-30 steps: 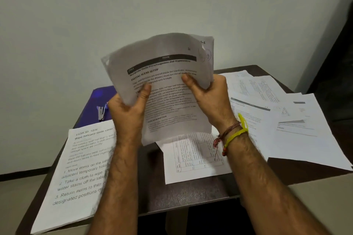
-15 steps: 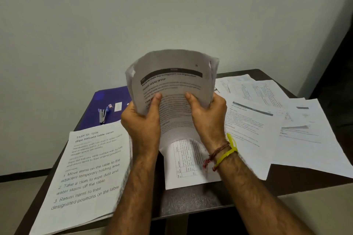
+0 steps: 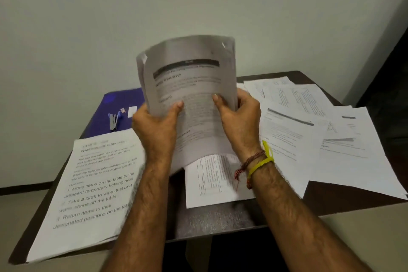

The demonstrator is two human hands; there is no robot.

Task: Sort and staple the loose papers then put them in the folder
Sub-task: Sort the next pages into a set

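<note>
- Left hand (image 3: 157,130) grips left edge of a sheaf of printed papers (image 3: 189,86), thumb on front, fingers curled behind.
- Right hand (image 3: 239,120) grips the sheaf's right edge the same way; yellow band (image 3: 262,162) and red thread on that wrist.
- Sheaf held upright above the dark surface (image 3: 220,221), bowed, bottom edge near a table-printed sheet (image 3: 212,181) lying flat.
- Stack with large-print instructions (image 3: 95,185) lies at left, overhanging the near edge.
- Loose sheets (image 3: 320,130) overlap in a spread at right.
- Blue folder (image 3: 123,101) lies flat at far left corner; stapler (image 3: 113,120) rests on it, beside a small white slip (image 3: 132,111).
</note>
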